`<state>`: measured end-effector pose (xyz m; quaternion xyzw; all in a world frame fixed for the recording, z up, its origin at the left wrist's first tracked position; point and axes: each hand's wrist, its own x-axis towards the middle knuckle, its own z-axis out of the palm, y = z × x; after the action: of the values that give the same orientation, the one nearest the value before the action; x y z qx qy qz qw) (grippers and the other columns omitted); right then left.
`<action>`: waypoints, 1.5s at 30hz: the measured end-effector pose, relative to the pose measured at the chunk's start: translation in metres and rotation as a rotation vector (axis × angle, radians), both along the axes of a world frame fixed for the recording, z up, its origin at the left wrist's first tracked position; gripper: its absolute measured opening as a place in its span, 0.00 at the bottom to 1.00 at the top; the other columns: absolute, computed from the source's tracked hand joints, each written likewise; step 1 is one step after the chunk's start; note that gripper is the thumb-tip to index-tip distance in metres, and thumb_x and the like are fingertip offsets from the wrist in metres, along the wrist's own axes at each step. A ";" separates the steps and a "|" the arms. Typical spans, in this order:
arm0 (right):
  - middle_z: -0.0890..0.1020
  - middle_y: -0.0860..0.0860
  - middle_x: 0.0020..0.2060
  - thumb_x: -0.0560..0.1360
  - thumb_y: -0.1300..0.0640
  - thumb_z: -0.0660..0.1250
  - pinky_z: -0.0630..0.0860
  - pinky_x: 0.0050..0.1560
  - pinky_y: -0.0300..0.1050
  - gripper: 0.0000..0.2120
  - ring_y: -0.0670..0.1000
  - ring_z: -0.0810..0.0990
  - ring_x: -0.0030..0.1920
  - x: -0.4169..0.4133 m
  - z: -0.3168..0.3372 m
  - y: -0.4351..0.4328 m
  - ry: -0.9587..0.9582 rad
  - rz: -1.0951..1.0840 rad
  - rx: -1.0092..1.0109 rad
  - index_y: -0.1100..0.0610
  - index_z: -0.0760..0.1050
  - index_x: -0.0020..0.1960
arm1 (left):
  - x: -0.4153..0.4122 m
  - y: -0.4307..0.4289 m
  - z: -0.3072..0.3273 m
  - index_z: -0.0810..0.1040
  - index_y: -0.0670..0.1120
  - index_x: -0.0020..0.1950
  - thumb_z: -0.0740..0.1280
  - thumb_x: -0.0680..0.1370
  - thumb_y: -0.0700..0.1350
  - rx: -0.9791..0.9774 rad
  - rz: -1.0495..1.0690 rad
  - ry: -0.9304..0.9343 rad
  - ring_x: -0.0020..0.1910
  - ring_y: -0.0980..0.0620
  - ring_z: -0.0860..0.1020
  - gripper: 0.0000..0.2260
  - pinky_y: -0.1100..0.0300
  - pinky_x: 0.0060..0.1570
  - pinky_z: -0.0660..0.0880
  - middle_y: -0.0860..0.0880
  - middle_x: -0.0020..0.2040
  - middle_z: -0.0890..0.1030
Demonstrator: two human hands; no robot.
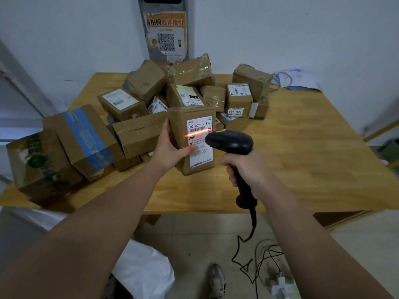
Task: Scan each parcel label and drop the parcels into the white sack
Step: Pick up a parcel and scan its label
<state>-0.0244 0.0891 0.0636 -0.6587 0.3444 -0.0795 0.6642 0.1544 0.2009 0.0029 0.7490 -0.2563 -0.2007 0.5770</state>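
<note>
A tall brown cardboard parcel stands upright near the middle of the wooden bench, its white shipping label facing the viewer. Whether its base rests on the bench cannot be told. A red scan line crosses the label's barcode.

The left hand grips the parcel's left edge, thumb laid across the front and touching the label, fingers wrapped behind. Its bare forearm reaches in from the near left.

The right hand is closed around the handle of a black barcode scanner, whose head points at the label, just to its right. The right arm comes from the near right, and the scanner's cable hangs to the floor.

A pile of other parcels fills the far and left bench. The white sack lies on the floor, near left.
</note>
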 end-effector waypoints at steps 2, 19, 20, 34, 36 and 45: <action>0.70 0.56 0.24 0.71 0.63 0.69 0.67 0.29 0.43 0.14 0.52 0.67 0.24 -0.002 -0.007 0.003 -0.037 -0.021 -0.014 0.60 0.70 0.28 | -0.002 0.001 0.002 0.50 0.53 0.78 0.78 0.68 0.42 -0.012 0.001 0.005 0.67 0.55 0.69 0.48 0.54 0.63 0.71 0.55 0.66 0.70; 0.71 0.53 0.20 0.71 0.63 0.70 0.72 0.38 0.52 0.20 0.54 0.69 0.24 -0.011 -0.073 0.031 -0.232 -0.092 -0.076 0.52 0.71 0.23 | -0.002 0.010 -0.008 0.57 0.54 0.76 0.77 0.70 0.47 0.025 0.032 0.190 0.63 0.49 0.75 0.41 0.51 0.59 0.75 0.51 0.64 0.76; 0.71 0.54 0.20 0.70 0.62 0.71 0.72 0.38 0.52 0.19 0.54 0.69 0.24 -0.011 -0.072 0.032 -0.232 -0.098 -0.077 0.52 0.71 0.23 | -0.002 0.010 -0.008 0.57 0.54 0.76 0.77 0.69 0.47 0.032 0.033 0.182 0.63 0.49 0.75 0.41 0.49 0.61 0.75 0.50 0.65 0.76; 0.69 0.54 0.21 0.72 0.66 0.68 0.69 0.29 0.42 0.17 0.51 0.67 0.23 0.016 -0.052 0.028 -0.224 -0.092 -0.070 0.59 0.69 0.26 | -0.015 0.010 0.004 0.53 0.52 0.77 0.76 0.71 0.45 0.043 0.058 0.129 0.57 0.56 0.72 0.42 0.63 0.49 0.71 0.53 0.63 0.73; 0.69 0.55 0.22 0.72 0.66 0.69 0.69 0.30 0.43 0.16 0.51 0.68 0.23 0.016 -0.054 0.028 -0.216 -0.090 -0.066 0.59 0.70 0.28 | -0.015 0.010 0.005 0.54 0.52 0.77 0.76 0.71 0.45 0.040 0.063 0.124 0.58 0.56 0.71 0.42 0.62 0.50 0.71 0.52 0.65 0.73; 0.69 0.55 0.23 0.72 0.66 0.70 0.69 0.30 0.45 0.14 0.52 0.68 0.24 0.004 -0.058 0.029 -0.199 -0.040 -0.005 0.59 0.72 0.30 | -0.019 0.017 0.005 0.53 0.53 0.77 0.76 0.71 0.46 0.023 0.063 0.115 0.61 0.55 0.70 0.42 0.60 0.56 0.70 0.52 0.67 0.71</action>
<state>-0.0201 0.1181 0.0057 -0.6424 0.2894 -0.1588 0.6916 0.1356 0.2178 0.0082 0.7506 -0.1969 -0.2282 0.5880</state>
